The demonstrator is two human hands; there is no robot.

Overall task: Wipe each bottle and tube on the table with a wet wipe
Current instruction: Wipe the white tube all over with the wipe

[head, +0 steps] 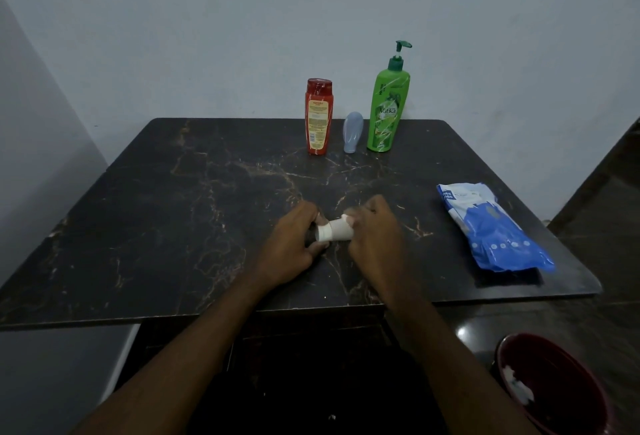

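Observation:
A small white tube lies sideways just above the dark marble table, near its front middle. My left hand grips its capped end. My right hand is curled round the other end, with a bit of white wipe showing at its fingertips. At the back of the table stand a red bottle, a grey-blue tube on its cap, and a tall green pump bottle.
A blue and white pack of wet wipes lies on the right side of the table. Down on the floor at the lower right sits a dark red bin with white wipes in it. A pale wall rises behind the table.

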